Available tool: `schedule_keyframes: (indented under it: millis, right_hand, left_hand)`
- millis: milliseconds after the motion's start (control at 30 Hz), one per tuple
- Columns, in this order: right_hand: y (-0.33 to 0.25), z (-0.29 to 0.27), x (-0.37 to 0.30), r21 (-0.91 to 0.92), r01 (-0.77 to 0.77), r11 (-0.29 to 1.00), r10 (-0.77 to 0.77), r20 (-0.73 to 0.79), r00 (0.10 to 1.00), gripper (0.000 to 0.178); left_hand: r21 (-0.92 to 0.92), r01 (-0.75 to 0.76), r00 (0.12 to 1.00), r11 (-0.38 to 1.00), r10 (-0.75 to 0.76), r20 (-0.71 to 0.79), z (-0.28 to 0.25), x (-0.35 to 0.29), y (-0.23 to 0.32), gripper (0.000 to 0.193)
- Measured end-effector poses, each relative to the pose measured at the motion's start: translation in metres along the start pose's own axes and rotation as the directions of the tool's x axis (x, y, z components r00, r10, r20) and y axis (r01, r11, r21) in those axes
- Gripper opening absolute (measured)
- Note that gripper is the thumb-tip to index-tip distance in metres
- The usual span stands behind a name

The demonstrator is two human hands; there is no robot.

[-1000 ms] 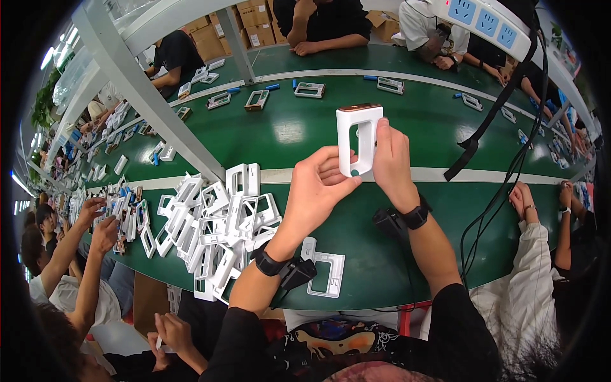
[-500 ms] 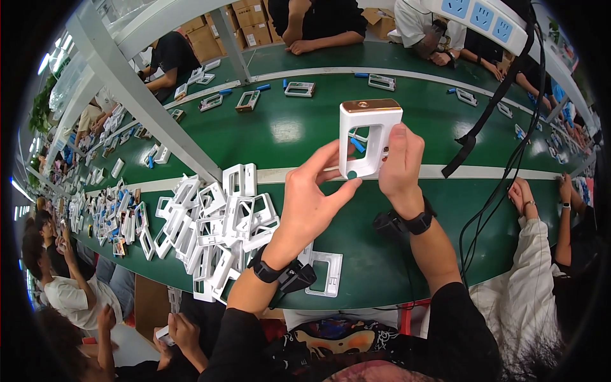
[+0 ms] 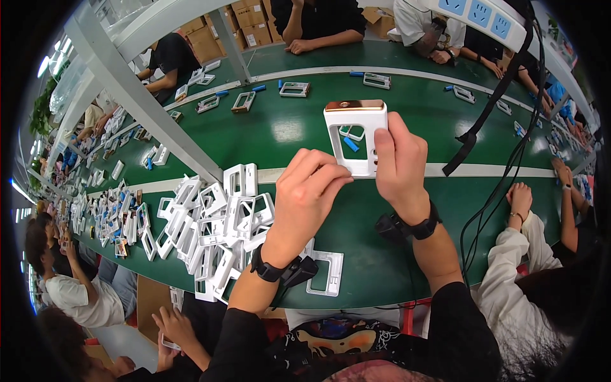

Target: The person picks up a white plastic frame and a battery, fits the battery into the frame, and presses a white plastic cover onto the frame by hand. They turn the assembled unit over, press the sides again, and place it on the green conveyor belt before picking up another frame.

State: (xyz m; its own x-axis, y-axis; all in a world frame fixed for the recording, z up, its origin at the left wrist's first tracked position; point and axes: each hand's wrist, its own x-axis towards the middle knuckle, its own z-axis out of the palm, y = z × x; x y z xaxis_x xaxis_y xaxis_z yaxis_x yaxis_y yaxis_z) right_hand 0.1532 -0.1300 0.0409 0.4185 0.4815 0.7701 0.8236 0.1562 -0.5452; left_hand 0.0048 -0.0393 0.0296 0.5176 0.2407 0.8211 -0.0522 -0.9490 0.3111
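Observation:
A white rectangular housing (image 3: pixel 356 119) with an open middle and a shiny copper-coloured end cap stands upright above the green table. My right hand (image 3: pixel 404 169) grips its right side, thumb in front. At the lower left corner of the housing, my left hand (image 3: pixel 305 197) has its thumb and fingers pinched together; whatever is between the fingertips is hidden. Through the opening a blue cylinder (image 3: pixel 351 144) shows on the green surface behind. Left of my left forearm lies a heap of white frames (image 3: pixel 213 232). A single white frame (image 3: pixel 335 277) rests near the table's front edge.
A grey post (image 3: pixel 153 121) rises behind the heap. Black cables (image 3: pixel 503 191) and a strap (image 3: pixel 468 137) hang at right from a power strip (image 3: pixel 477 16). More housings (image 3: pixel 296 89) with blue cylinders sit on the far green surface. Co-workers sit across and on both sides.
The housing has shifted slightly left in my right hand and turned more face-on. My left fingers have closed from a spread pose into a pinch at its lower corner; a green dot there is now hidden.

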Motion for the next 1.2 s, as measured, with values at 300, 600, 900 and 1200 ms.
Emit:
schedule_keyframes:
  millis: [300, 600, 900, 1200]
  right_hand:
    - [0.026, 0.012, 0.012, -0.017, -0.314, 0.949, 0.314, 0.011, 0.949, 0.036]
    - [0.026, -0.001, 0.008, 0.051, -0.3, 0.953, 0.296, 0.067, 0.953, 0.036]
    - [0.015, -0.008, 0.014, 0.122, -0.307, 0.944, 0.299, 0.081, 0.951, 0.037]
    - [0.017, -0.018, 0.014, 0.198, -0.311, 0.93, 0.312, 0.028, 0.95, 0.038]
  left_hand:
    - [-0.451, 0.522, 0.848, 0.724, -0.383, 0.366, -0.031, 0.005, -0.013, 0.01]
    - [-0.347, 0.454, 0.779, 0.821, -0.555, -0.293, -0.158, 0.03, -0.076, 0.01]
    - [-0.596, 0.291, 0.584, 0.748, -0.633, -0.509, -0.255, 0.119, -0.168, 0.025]
    - [-0.465, 0.49, 0.484, 0.737, -0.674, -0.559, -0.262, 0.123, -0.18, 0.023]
